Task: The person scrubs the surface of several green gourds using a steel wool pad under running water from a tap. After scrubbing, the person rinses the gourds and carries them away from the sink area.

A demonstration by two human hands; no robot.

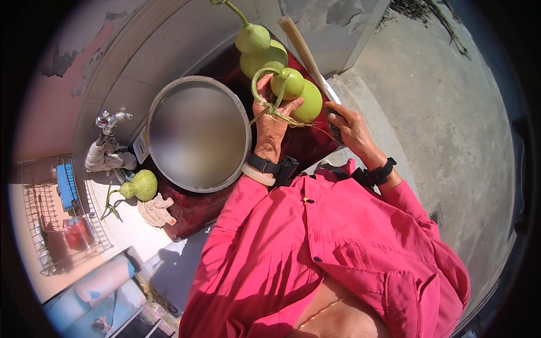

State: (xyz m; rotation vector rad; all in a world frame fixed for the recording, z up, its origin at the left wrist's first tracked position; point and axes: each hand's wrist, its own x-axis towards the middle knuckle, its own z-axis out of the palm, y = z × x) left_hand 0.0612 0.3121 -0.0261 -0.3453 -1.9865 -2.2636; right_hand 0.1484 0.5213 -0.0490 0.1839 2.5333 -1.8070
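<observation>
My left hand point(270, 114) is closed around the narrow upper part of a green bottle gourd point(308, 101), whose curled stem loops over my fingers. Just right of the gourd, my right hand point(353, 126) grips a dark scouring pad point(334, 126), which does not touch the gourd. Another bottle gourd point(258, 55) with a long stem lies beyond my left hand on the dark red tabletop point(190, 211). A large round metal pot point(247, 139) stands left of my left wrist; its contents look blurred.
A wooden stick point(300, 46) leans at the far right corner. Left of the pot are a metal tap point(112, 120) with wrapped cloth, a small gourd point(143, 185), a beige cloth point(155, 210) and a wire rack point(97, 224). A wall runs behind the pot.
</observation>
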